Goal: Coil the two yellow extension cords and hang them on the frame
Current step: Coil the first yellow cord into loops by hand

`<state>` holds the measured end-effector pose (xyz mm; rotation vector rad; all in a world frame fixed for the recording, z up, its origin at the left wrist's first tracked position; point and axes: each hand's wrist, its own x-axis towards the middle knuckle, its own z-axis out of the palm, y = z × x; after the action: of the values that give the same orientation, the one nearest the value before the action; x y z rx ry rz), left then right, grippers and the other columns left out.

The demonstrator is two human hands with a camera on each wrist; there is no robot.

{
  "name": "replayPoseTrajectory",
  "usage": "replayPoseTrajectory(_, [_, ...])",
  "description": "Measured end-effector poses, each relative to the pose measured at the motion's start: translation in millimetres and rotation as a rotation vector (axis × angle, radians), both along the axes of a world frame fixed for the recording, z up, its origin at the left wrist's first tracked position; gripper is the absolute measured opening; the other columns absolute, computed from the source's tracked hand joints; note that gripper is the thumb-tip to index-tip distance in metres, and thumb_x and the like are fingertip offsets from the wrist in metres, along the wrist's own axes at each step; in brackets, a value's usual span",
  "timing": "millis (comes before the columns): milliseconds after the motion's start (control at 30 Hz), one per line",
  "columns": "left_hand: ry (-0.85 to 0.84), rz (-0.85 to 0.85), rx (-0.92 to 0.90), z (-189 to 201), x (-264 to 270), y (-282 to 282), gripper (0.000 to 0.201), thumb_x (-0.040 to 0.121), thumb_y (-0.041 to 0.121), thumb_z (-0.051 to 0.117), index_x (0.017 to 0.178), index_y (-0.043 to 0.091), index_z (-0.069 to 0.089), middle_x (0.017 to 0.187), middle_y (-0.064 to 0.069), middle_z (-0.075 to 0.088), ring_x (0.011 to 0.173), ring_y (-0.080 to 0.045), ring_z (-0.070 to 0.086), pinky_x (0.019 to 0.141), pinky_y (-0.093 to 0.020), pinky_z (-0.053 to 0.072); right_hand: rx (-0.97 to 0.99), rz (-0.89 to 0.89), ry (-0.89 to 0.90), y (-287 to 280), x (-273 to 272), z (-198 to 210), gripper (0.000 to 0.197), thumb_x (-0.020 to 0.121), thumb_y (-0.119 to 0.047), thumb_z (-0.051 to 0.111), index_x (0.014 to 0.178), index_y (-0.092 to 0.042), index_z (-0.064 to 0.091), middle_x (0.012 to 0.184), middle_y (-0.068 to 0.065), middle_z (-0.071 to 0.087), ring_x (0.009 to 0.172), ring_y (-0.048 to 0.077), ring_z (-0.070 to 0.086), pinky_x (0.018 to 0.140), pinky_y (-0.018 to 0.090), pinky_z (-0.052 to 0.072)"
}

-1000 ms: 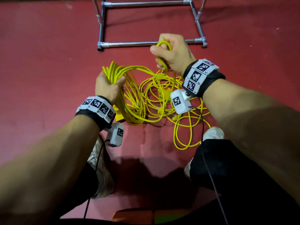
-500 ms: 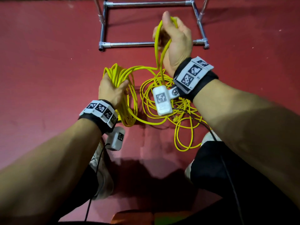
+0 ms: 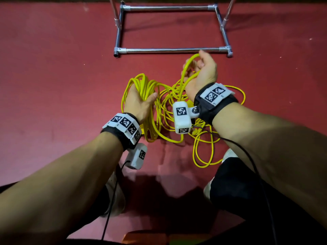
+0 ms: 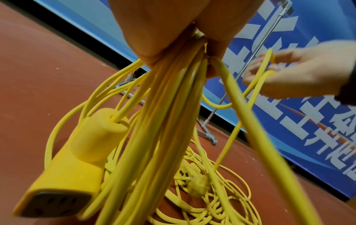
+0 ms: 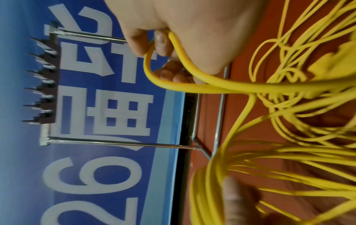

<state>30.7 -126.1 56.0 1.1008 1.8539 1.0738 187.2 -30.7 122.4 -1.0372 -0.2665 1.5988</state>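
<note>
My left hand [image 3: 140, 100] holds a bundle of coiled yellow cord [image 3: 141, 84] upright, its loops hanging to the red floor. In the left wrist view the coil [image 4: 173, 121] hangs from the palm, with a yellow socket block [image 4: 63, 172] dangling beside it. My right hand [image 3: 201, 69], further off and to the right, pinches a loop of the same cord [image 5: 154, 73] between thumb and fingers [image 5: 161, 44]. Loose yellow cord [image 3: 203, 144] lies tangled on the floor between my arms, a plug [image 4: 198, 184] among it. The metal frame's base [image 3: 168, 50] stands just beyond my right hand.
The frame's upright posts carry a dark rail of hooks [image 5: 48, 79] at the top. A blue banner [image 4: 289, 114] runs along the wall behind it. My white shoes [image 3: 115, 197] [image 3: 228, 154] and dark trousers are close under my arms.
My right hand lifted a length of cord up toward the frame, then came back nearer and lower with a loop. My left hand kept the coil and turned slightly palm-up.
</note>
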Motion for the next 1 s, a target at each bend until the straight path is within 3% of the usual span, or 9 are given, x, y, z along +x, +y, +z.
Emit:
replayPoseTrajectory(100, [0.039,0.004,0.013,7,1,-5,0.063,0.075,0.05,0.074,0.123,0.015,0.055,0.109,-0.007,0.07,0.1,-0.03,0.068,0.093,-0.05,0.054,-0.11,-0.034,-0.008,-4,7,-20,0.036,0.094,-0.026,0.059,0.063,-0.015,0.043,0.06,0.002,0.047,0.053,0.016,0.042,0.054,0.025,0.032])
replayPoseTrajectory(233, [0.047,-0.005,0.039,12,1,-5,0.062,0.079,0.041,0.076,0.128,0.009,0.054,0.117,-0.008,0.068,0.107,-0.027,0.065,0.098,-0.048,0.051,0.062,0.153,-0.428,-11,15,-40,0.032,0.093,-0.024,0.064,0.066,-0.014,0.049,0.059,0.003,0.045,0.044,0.015,0.041,0.047,0.023,0.029])
replayPoseTrajectory(367, [0.068,-0.003,0.026,8,0,-4,0.072,0.072,0.055,0.074,0.13,0.018,0.053,0.116,-0.004,0.069,0.105,-0.029,0.067,0.095,-0.05,0.053,0.301,0.415,-0.917,-12,26,-56,0.053,0.086,-0.059,0.06,0.064,-0.015,0.042,0.059,0.004,0.035,0.049,0.018,0.03,0.047,0.03,0.026])
replayPoseTrajectory(467, [0.109,-0.033,0.025,8,4,-5,0.07,0.077,0.046,0.076,0.135,0.015,0.052,0.124,-0.002,0.067,0.115,-0.022,0.063,0.103,-0.044,0.049,0.372,0.559,-1.109,-13,31,-63,0.065,0.087,-0.066,0.052,0.057,-0.01,0.041,0.054,0.004,0.039,0.048,0.017,0.038,0.055,0.04,0.037])
replayPoseTrajectory(600, [0.174,-0.057,-0.003,4,9,-4,0.065,0.082,0.043,0.078,0.134,0.015,0.052,0.127,-0.003,0.065,0.118,-0.025,0.061,0.102,-0.041,0.047,0.054,0.695,-0.985,-14,42,-77,0.052,0.1,-0.041,0.042,0.059,-0.012,0.056,0.067,0.013,0.058,0.033,0.008,0.04,0.037,0.014,0.031])
replayPoseTrajectory(700, [0.191,-0.054,0.001,1,10,-1,0.061,0.083,0.042,0.077,0.133,0.015,0.053,0.126,-0.004,0.066,0.118,-0.027,0.061,0.1,-0.042,0.047,-0.039,0.966,-1.217,-20,52,-95,0.027,0.094,-0.021,0.052,0.069,-0.014,0.059,0.086,0.011,0.063,0.055,0.019,0.05,0.041,0.015,0.037])
replayPoseTrajectory(833, [0.175,-0.031,0.017,-3,9,4,0.061,0.082,0.043,0.077,0.132,0.016,0.054,0.124,-0.002,0.067,0.116,-0.025,0.062,0.1,-0.043,0.049,0.071,1.25,-1.617,-40,56,-120,0.034,0.092,-0.032,0.066,0.109,-0.002,0.067,0.107,0.018,0.067,0.101,0.036,0.063,0.084,0.039,0.053])
replayPoseTrajectory(900, [0.164,-0.027,0.028,-4,7,6,0.06,0.081,0.045,0.076,0.13,0.017,0.055,0.121,-0.002,0.068,0.113,-0.024,0.063,0.099,-0.044,0.05,0.108,1.323,-1.629,-47,56,-126,0.041,0.09,-0.039,0.068,0.115,-0.007,0.063,0.107,0.012,0.065,0.105,0.033,0.06,0.08,0.035,0.048])
replayPoseTrajectory(1000, [0.146,-0.022,0.032,-7,3,7,0.056,0.081,0.045,0.077,0.125,0.017,0.056,0.113,-0.002,0.069,0.105,-0.025,0.066,0.095,-0.044,0.052,0.072,1.366,-1.533,-41,47,-131,0.04,0.086,-0.051,0.068,0.093,-0.012,0.063,0.088,0.007,0.069,0.084,0.027,0.062,0.064,0.031,0.042])
